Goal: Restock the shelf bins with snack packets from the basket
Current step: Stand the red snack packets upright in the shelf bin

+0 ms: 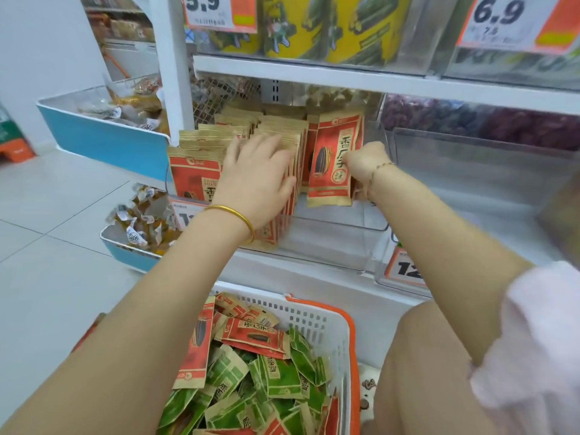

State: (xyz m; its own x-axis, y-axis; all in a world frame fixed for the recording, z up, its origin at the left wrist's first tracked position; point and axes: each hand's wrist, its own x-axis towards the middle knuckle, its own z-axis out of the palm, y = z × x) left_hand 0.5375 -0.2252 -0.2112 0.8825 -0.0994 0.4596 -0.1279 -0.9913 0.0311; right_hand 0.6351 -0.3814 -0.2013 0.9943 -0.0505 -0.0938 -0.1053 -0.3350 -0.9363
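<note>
A clear shelf bin holds a row of upright red-and-tan snack packets. My left hand lies flat with spread fingers against the front of that row. My right hand pinches the right edge of one red packet, which stands upright in the bin just right of the row. Below, a white basket with an orange rim holds several red and green packets.
An empty clear bin stands to the right. Blue-and-white bins of wrapped sweets sit at the left, over a tiled floor. Yellow packets and price tags fill the shelf above. My knee is beside the basket.
</note>
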